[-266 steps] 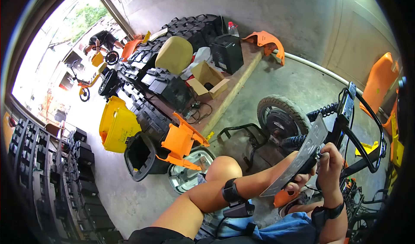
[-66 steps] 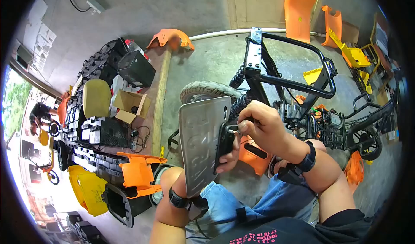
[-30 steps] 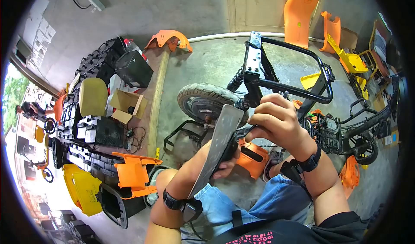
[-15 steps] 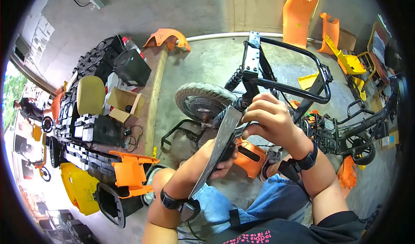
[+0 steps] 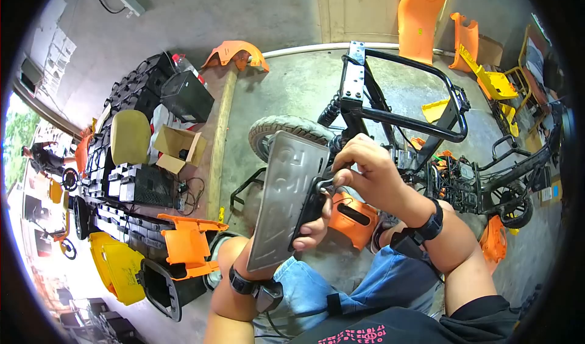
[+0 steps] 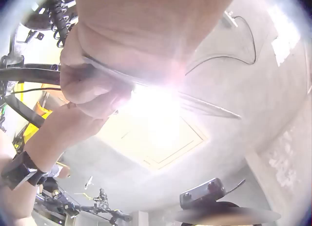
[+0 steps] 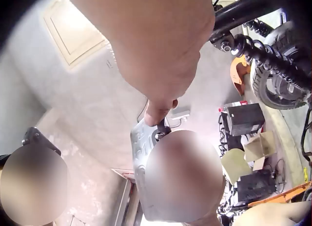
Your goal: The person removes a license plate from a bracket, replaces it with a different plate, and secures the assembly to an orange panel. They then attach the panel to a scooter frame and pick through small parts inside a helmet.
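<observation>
In the head view, my left hand holds a grey metal license plate with raised characters, its fingers curled around the black bracket along the plate's right edge. The left forearm passes behind the plate. My right hand is at the upper end of the bracket, thumb and index finger pinching a small bent metal rod. From the right wrist view, the plate appears below the right fingertips. Glare covers part of the left wrist view, where the plate appears as a thin edge.
Beyond the hands stands a black scooter frame with a rear wheel. An orange panel lies by the feet. Black battery boxes, an open carton and a yellow shell are on the left.
The plate has swung from nearly edge-on to showing its embossed face. The right hand stays at the bracket's upper end, slightly lower and further left than a second ago.
</observation>
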`<act>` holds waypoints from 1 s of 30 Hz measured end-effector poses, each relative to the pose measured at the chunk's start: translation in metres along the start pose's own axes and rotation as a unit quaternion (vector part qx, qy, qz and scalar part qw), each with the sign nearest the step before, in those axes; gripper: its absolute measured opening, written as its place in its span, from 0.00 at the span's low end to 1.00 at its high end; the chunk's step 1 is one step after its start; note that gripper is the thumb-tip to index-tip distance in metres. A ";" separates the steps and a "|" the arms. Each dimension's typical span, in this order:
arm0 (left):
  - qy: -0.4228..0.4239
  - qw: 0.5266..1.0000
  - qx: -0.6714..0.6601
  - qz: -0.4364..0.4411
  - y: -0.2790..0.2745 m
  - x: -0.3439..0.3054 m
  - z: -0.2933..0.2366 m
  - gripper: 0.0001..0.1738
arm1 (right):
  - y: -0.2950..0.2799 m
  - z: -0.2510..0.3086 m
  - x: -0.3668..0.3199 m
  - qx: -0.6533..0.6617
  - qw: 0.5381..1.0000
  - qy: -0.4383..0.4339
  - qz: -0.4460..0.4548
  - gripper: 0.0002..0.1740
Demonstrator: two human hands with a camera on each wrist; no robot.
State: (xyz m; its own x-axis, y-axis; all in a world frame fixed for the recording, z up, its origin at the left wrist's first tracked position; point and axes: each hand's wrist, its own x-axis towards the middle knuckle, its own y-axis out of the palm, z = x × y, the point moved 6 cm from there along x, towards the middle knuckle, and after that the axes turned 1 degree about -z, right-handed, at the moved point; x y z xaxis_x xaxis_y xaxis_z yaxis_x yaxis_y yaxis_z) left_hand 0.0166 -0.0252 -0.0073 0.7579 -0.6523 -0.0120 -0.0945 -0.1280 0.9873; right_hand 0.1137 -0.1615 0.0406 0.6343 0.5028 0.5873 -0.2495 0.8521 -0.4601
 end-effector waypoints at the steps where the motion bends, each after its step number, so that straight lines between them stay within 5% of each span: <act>1: -0.002 1.000 0.000 0.001 0.002 -0.001 0.001 0.39 | 0.002 -0.001 -0.001 0.010 0.999 0.032 -0.002 0.13; 7: 0.016 0.998 -0.035 -0.049 0.015 -0.001 0.003 0.36 | 0.010 -0.001 -0.006 0.017 0.997 0.072 -0.014 0.13; 9: 0.027 0.997 -0.013 -0.077 0.019 0.000 0.003 0.35 | 0.013 -0.006 -0.010 0.041 0.982 0.183 -0.004 0.14; 11: 0.038 0.994 0.009 -0.104 0.017 0.000 0.003 0.34 | 0.014 -0.005 -0.011 0.047 0.983 0.179 -0.004 0.14; 17: 0.053 0.994 0.038 -0.091 0.017 0.000 0.002 0.35 | 0.018 -0.003 -0.015 0.094 0.974 0.206 -0.005 0.15; 22: 0.026 0.998 -0.055 0.023 0.015 0.003 0.003 0.36 | 0.024 -0.005 -0.024 0.159 0.955 0.249 -0.001 0.16; 24: 0.024 0.999 -0.037 0.010 0.018 0.005 0.004 0.36 | 0.031 -0.012 -0.031 0.244 0.922 0.300 -0.013 0.15; 26: 0.028 0.997 -0.017 -0.070 0.020 -0.001 0.002 0.37 | 0.022 -0.002 -0.027 0.186 0.945 0.268 -0.008 0.14; 30: -0.031 0.994 -0.103 0.025 0.003 0.001 0.009 0.35 | 0.024 0.012 -0.025 0.277 0.912 0.303 0.010 0.13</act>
State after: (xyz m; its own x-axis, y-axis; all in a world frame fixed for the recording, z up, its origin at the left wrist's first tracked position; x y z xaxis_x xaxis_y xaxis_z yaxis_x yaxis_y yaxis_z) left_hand 0.0112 -0.0335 -0.0061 0.7140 -0.6993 0.0354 0.0074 0.0581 0.9983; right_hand 0.0828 -0.1520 0.0231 0.8716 0.4894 0.0286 -0.4902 0.8707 0.0398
